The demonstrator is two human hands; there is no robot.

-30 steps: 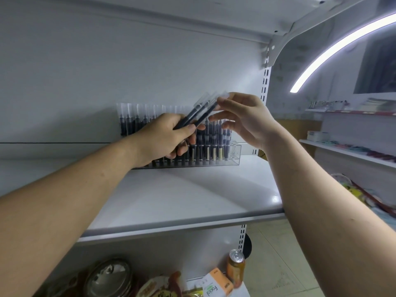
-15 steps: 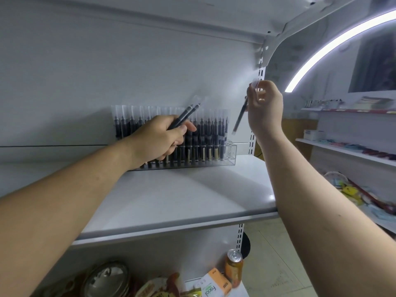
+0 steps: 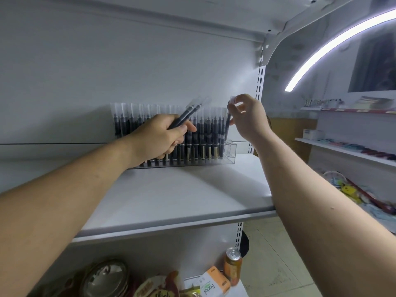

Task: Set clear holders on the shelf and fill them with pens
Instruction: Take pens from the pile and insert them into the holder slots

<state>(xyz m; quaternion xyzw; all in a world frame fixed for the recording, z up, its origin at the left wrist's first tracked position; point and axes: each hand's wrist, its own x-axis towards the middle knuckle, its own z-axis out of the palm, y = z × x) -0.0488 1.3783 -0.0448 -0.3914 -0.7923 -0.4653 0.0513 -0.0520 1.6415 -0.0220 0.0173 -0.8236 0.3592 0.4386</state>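
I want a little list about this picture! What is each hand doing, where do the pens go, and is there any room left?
left hand: holds spare pens, tilted
right hand: pinches one pen by its clear cap, lowering it at the holder's right end
holder: clear, at the back of the shelf, nearly full of upright pens
room left: some empty slots at the right end
below the shelf: a can and food packs
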